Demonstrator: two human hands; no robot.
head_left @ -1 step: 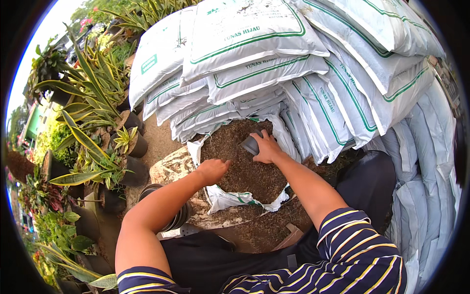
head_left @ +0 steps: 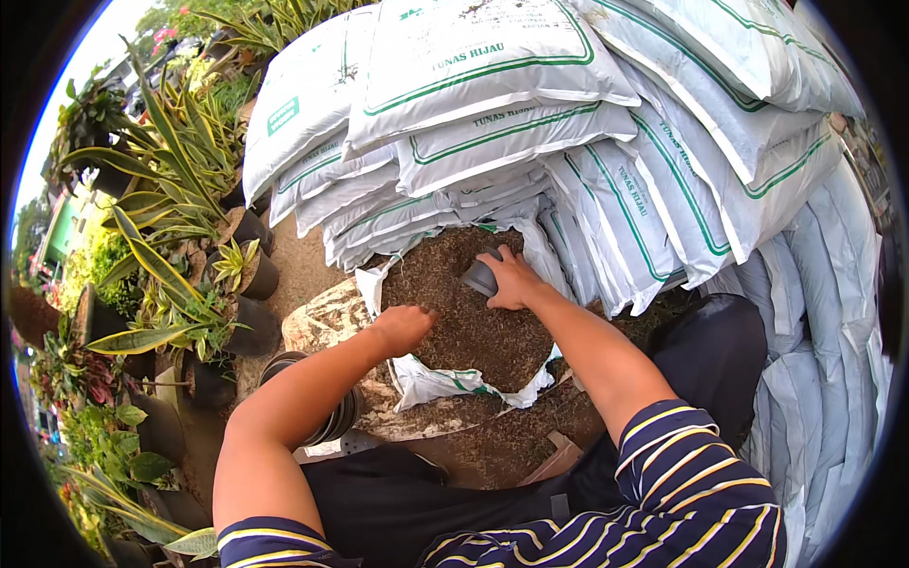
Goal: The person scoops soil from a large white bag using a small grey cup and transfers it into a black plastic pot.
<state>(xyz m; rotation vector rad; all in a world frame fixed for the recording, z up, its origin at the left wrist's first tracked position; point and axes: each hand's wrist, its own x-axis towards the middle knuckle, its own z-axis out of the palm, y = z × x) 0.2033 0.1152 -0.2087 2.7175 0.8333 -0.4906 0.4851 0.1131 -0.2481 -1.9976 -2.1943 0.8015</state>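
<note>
My right hand (head_left: 516, 281) grips a small dark grey plastic pot (head_left: 480, 277), tilted against the soil at the far side of an opened sack. Brown, crumbly soil (head_left: 473, 331) fills this white sack, whose torn rim (head_left: 431, 383) is folded outward. Over the soil's left side is my left hand (head_left: 405, 328), its fingers curled closed. Whatever they may hold is hidden. Beneath my left forearm lies a stack of nested dark pots (head_left: 343, 417), partly covered by the arm.
Full white sacks with green stripes (head_left: 473, 80) are piled behind the open sack, and more sacks (head_left: 805, 312) rise at the right. Potted plants with yellow-edged leaves (head_left: 156, 256) line the left. A pale, stained sack or slab (head_left: 327, 317) lies beside the opened sack.
The view has shifted very slightly. Both hands stay nearly where they were, the right still gripping the pot and the left still closed over the soil.
</note>
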